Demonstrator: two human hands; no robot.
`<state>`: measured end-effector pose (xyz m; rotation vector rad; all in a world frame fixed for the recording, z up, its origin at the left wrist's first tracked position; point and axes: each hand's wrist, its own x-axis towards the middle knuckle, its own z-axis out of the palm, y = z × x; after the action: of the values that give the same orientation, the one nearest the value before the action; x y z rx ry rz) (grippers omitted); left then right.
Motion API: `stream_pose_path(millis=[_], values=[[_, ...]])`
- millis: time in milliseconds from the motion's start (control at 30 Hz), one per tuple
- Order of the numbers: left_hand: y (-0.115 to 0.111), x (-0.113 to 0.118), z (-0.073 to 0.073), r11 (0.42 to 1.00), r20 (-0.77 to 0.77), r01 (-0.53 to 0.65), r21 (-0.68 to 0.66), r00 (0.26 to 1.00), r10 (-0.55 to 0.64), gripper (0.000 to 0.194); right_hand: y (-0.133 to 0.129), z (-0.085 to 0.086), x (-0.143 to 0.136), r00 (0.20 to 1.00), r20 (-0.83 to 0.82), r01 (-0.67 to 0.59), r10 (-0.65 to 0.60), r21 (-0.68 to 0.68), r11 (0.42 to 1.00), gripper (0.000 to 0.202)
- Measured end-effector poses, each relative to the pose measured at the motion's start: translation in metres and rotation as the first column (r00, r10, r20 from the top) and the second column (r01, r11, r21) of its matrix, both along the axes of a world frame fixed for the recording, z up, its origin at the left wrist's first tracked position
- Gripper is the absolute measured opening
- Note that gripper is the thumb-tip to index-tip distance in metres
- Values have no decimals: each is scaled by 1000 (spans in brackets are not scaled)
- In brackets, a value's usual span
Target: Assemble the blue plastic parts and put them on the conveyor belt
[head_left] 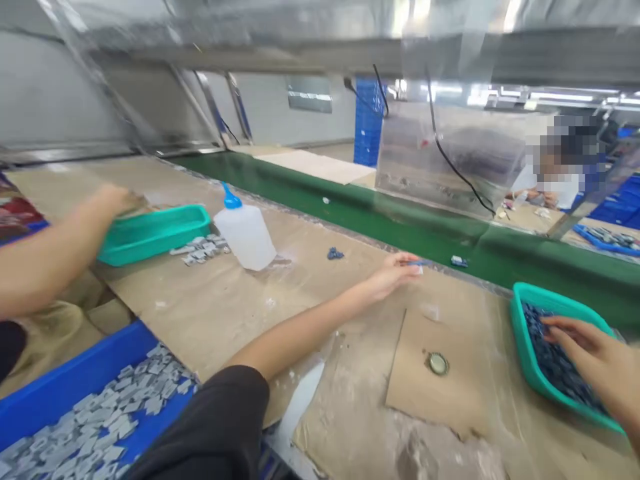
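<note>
My left hand (397, 275) stretches out over the table near the green belt. Its fingers pinch a small blue-and-white part (416, 264). At the right, my right hand (593, 357) reaches into a teal basket (520, 333) of small dark blue parts (555, 360). Its fingers are stretched out at the top of the pile, and no part shows between them. Between my hands, a round metal cap (438, 363) lies on a cardboard piece (405, 373).
A co-worker's blurred arm (65, 240) reaches over another teal basket (150, 233) at left. Nearby stand a white squeeze bottle (246, 237) and grey parts (203, 249). A blue bin (65, 370) holds many grey pieces. Small parts (459, 261) ride on the green belt (400, 230).
</note>
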<state>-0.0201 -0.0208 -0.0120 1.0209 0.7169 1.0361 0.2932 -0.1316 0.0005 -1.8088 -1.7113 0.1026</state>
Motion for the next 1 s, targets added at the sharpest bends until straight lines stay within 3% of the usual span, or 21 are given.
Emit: stream_pose_path(millis=[67, 133, 200, 300, 433, 533, 633, 733, 800, 867, 933, 1000], values=[[-9, -1, 0, 994, 74, 28, -107, 997, -20, 19, -6, 13, -31, 965, -257, -54, 46, -26, 998, 14], [-15, -1, -1, 989, 51, 45, -144, 998, -38, 22, -13, 18, -61, 912, -368, -182, 183, 38, 983, 13], [-21, 0, 0, 988, 32, 41, -146, 999, -37, 22, -20, 18, -89, 864, -358, -357, 353, 56, 932, 13], [-24, -4, 5, 989, 93, 41, -142, 995, -28, 20, -28, 11, -120, 816, -278, -541, 507, -56, 839, 14], [-23, -11, 11, 977, 170, 67, -203, 985, -32, 20, -30, -4, -137, 824, -15, -564, 567, -116, 817, 12], [-24, -12, 10, 968, 122, 147, -203, 985, -124, 21, -30, -15, -139, 821, 94, -547, 563, -152, 823, 14], [-30, -9, 7, 979, -35, 188, -74, 981, -191, 29, -29, -19, -136, 836, 71, -527, 545, -176, 831, 13], [-41, -4, 8, 969, -251, 162, 187, 961, -112, 37, -27, -11, -129, 866, -171, -486, 470, -72, 871, 6], [-49, -1, 10, 889, -374, 184, 420, 927, -15, 36, -26, -1, -126, 794, -444, -432, 415, 67, 899, 13], [-59, 0, 12, 750, -447, 233, 619, 890, 93, 33, -26, 8, -125, 656, -654, -356, 376, 171, 919, 21], [-67, 0, 13, 624, -478, 279, 730, 861, 174, 32, -27, 12, -126, 559, -755, -294, 343, 207, 933, 26], [-73, 0, 13, 560, -487, 301, 772, 847, 216, 30, -29, 13, -128, 506, -803, -259, 316, 208, 943, 29]])
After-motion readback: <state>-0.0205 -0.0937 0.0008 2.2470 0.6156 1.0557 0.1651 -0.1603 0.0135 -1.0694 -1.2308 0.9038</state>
